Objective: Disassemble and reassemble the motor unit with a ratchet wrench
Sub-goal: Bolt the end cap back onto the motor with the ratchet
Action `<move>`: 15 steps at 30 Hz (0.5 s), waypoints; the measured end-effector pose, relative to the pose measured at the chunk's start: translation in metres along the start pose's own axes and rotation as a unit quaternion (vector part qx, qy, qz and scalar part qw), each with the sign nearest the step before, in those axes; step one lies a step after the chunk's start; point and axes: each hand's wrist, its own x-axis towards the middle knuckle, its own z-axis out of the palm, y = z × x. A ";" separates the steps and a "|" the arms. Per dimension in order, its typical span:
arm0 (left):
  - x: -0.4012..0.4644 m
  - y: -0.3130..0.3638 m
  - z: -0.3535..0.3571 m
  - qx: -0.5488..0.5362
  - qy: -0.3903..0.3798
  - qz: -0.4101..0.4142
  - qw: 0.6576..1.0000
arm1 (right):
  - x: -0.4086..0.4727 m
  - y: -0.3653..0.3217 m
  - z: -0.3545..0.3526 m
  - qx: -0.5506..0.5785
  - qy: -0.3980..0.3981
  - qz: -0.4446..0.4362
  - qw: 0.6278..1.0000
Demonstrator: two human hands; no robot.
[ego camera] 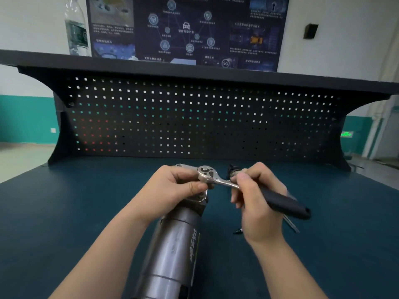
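Motor (172, 244) looks heavy, rigid, slick steel | left hand (170, 190) clasps its flange end, pinching wrench (218, 180) head | right hand (257, 203) grips handle toward 4 o'clock | bolt hidden, probably underneath

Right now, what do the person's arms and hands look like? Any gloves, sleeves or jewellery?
Both hands are bare: no gloves on the left hand or the right hand. Both forearms are uncovered as far as the frame shows, with no sleeve edge in view. No watch, bracelet or ring is visible on either wrist or on the fingers that show. The fingernails look short and unpainted.
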 end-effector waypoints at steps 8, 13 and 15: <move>0.003 -0.009 0.004 -0.003 -0.018 0.007 1.000 | 0.020 0.017 -0.005 0.318 -0.041 0.224 0.921; 0.004 -0.010 0.006 0.001 0.006 0.010 1.000 | 0.022 0.016 -0.006 0.369 -0.031 0.310 0.876; 0.004 -0.011 0.007 0.010 0.016 0.012 1.000 | 0.023 0.016 -0.006 0.391 -0.008 0.325 0.861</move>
